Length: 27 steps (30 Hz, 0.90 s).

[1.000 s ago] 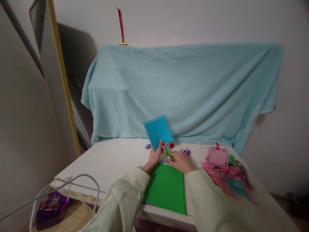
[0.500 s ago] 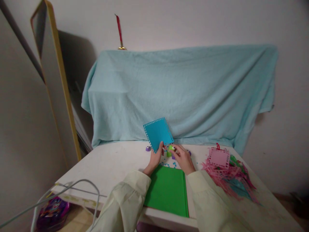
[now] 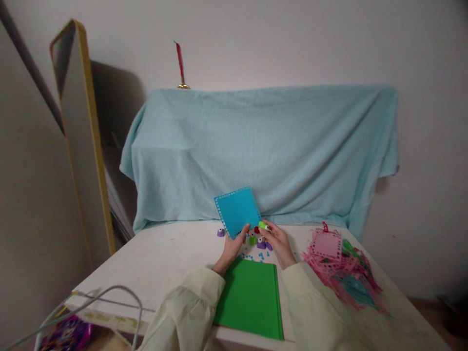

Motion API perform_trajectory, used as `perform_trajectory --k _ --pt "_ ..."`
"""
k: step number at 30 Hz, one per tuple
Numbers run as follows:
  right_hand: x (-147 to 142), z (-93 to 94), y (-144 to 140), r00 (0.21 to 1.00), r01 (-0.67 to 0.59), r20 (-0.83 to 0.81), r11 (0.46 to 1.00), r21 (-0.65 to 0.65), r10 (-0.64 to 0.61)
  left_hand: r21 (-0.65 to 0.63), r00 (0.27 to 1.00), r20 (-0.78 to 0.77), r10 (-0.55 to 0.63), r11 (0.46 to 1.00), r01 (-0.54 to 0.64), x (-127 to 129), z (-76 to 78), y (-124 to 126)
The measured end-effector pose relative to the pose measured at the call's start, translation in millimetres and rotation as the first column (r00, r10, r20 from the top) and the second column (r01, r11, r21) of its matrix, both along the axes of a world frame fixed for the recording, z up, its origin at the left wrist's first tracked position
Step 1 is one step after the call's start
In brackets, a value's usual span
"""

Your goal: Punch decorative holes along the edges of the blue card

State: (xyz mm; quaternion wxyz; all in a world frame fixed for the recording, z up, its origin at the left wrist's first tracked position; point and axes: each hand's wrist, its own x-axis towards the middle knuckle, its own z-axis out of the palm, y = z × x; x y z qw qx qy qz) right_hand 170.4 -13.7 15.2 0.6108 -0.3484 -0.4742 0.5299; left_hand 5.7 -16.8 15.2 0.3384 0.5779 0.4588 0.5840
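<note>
My left hand (image 3: 234, 249) pinches the lower edge of a square blue card (image 3: 238, 210), thumb in front. Small holes run along the card's edges, and it tilts up above the table. In the fingers of my right hand (image 3: 278, 242) is a small green craft punch (image 3: 262, 226) with a white eye, close to the card's lower right corner; I cannot tell whether they touch. Below lie purple eyed punches (image 3: 261, 243), a green piece (image 3: 252, 239) and a red piece (image 3: 257, 229). Another purple punch (image 3: 221, 232) sits left of the card. Blue paper bits (image 3: 261, 256) are scattered beneath.
A green folder or book (image 3: 252, 300) lies at the table's front edge. To the right is a pile of pink paper shreds (image 3: 329, 268) with a pink punched card (image 3: 327, 244) on top. A cable (image 3: 124, 288) loops over the left front corner. A blue cloth (image 3: 263, 146) hangs behind.
The camera view has tilted up slightly, so everything sits lower in the picture. My right hand has turned a little with the green punch, and the purple punches below show more.
</note>
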Motion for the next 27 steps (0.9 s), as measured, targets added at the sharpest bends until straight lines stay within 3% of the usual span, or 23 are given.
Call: perform_trajectory --k 8,16,23,27 --pt "-3.3 7.4 -5.5 0.993 -0.038 -0.112 0.999 0.009 0.039 -0.020 0.997 -0.015 -0.075 0.997 0.075 1.0 -6.6 0.3" --pt "0.2 10.5 -4.1 0.961 -0.128 -0.255 0.990 -0.064 0.108 -0.023 0.999 0.023 -0.037 0.999 0.037 2.0 -5.7 -1.2" --pt "6.6 0.6 4.3 0.983 0.010 -0.180 0.989 -0.146 -0.037 -0.015 0.998 0.004 -0.066 0.998 0.066 -1.4 -7.2 -4.8" --pt "6.5 1.2 2.6 0.983 0.010 -0.179 0.994 -0.107 -0.029 -0.014 0.998 -0.007 -0.067 0.998 0.067 -2.4 -9.6 -4.4"
